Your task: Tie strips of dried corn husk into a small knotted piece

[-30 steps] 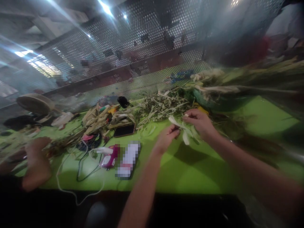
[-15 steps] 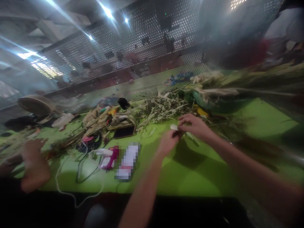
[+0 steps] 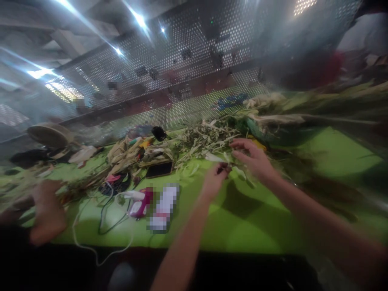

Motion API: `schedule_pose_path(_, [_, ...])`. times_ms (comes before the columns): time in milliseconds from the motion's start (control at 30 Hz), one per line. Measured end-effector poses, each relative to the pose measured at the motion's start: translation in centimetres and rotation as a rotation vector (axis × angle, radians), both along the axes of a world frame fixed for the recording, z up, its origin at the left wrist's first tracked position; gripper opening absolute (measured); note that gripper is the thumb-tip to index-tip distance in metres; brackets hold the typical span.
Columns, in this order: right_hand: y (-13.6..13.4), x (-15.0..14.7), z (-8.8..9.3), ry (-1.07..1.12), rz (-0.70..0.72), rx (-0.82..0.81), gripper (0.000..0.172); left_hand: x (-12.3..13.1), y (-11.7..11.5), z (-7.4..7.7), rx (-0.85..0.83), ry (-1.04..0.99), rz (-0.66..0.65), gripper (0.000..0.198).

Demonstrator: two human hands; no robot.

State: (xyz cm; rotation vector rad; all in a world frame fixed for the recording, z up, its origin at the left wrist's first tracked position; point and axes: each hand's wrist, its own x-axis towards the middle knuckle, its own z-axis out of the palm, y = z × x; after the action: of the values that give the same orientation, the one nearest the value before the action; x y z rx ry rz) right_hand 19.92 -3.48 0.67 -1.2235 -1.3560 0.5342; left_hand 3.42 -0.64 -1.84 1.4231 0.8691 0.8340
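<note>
My left hand (image 3: pixel 216 180) is closed, its fingers pinching a small bunch of pale, leaf-like strips (image 3: pixel 214 157) that fan out above and beside the fingertips. They look like dried husk, but their exact kind is not clear. Just right of it, my right hand (image 3: pixel 253 157) is apart from the strips, with its fingers spread and nothing visible in them. Both hands are over the green table (image 3: pixel 212 226). Behind them lies a heap of dry, pale plant strips (image 3: pixel 209 135).
A dark phone (image 3: pixel 159 169), a pixelated oblong thing (image 3: pixel 164 208) and a magenta-and-white plug block (image 3: pixel 141 204) with cables lie left of my hands. Another person's arm (image 3: pixel 47 212) rests at far left. A green basin-like container (image 3: pixel 260 129) stands at right, below long stalks (image 3: pixel 333 99).
My right hand has drawn back from my left, its fingers opening. The pale strips in my left hand now show spread apart, where a single pale piece showed before.
</note>
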Motion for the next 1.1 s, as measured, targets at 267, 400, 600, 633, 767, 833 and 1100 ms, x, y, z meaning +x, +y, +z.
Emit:
schedule_pose_path(267, [0.2,-0.7,-1.0,0.011,0.111,-0.146,0.018,-0.1,0.5,0.0,-0.053,-0.119,0.112,0.023])
schedule_pose_path(400, [0.1,-0.9,-1.0,0.036,0.140,-0.132,0.013,-0.2,0.1,0.2,-0.072,-0.117,0.122,0.020])
schedule_pose_path(600, [-0.8,-1.2,-0.3,-0.177,0.120,-0.162,0.015,-0.6,-0.1,0.1,-0.010,0.010,0.191,0.031])
schedule_pose_path(633, [-0.9,-1.2,-0.2,-0.249,0.087,-0.159,0.014,-0.6,0.0,0.0,-0.009,-0.002,0.191,0.030])
schedule_pose_path(767, [-1.2,-1.5,0.0,-0.478,-0.052,-0.104,0.009,-0.3,0.3,-0.4,-0.073,-0.109,0.159,0.028])
schedule_pose_path(833, [-1.2,-1.6,-0.1,-0.469,-0.071,-0.118,0.010,-0.1,0.4,-0.7,-0.092,-0.147,0.165,0.027])
schedule_pose_path(1100, [-0.5,-1.4,-0.4,0.039,0.092,-0.246,0.015,-0.2,0.6,-0.8,-0.073,-0.223,0.157,0.028])
